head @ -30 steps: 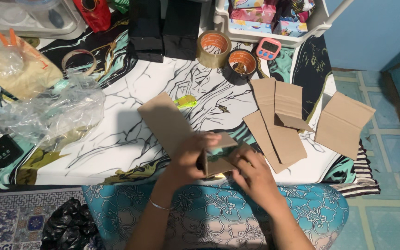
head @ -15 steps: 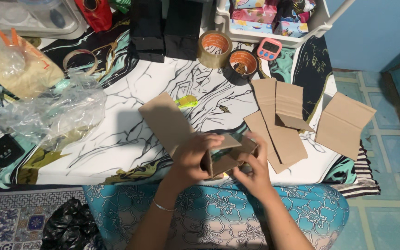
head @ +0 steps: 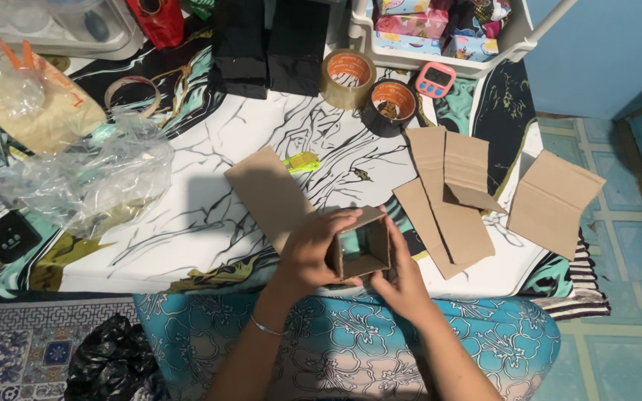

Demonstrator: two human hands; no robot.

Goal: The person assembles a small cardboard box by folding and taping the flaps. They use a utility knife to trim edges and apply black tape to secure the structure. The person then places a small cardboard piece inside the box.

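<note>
Half a second ago the small cardboard box [head: 362, 251] was a skewed, half-flattened sleeve between the hands; now it stands squared up as an open tube, its hollow facing the camera, so the flat blank has been popped into shape and the forming step looks about done. It sits just above the near edge of the worktop [head: 187, 223], over the lap. The left hand [head: 310, 252] wraps its left wall, fingers curled over the top edge and pressed against the cardboard. The right hand [head: 403, 278] braces the right wall and lower corner, fingers pinching that side; it has drawn closer in than before. Beyond the fingertips lie more flat cardboard blanks [head: 447, 193], and farther out two tape rolls [head: 369, 85].

The far end of the box is hidden, so whether any flaps are folded there cannot be told. The right thumb is tucked out of sight behind the box. A tray at the top edge is cut off.
</note>
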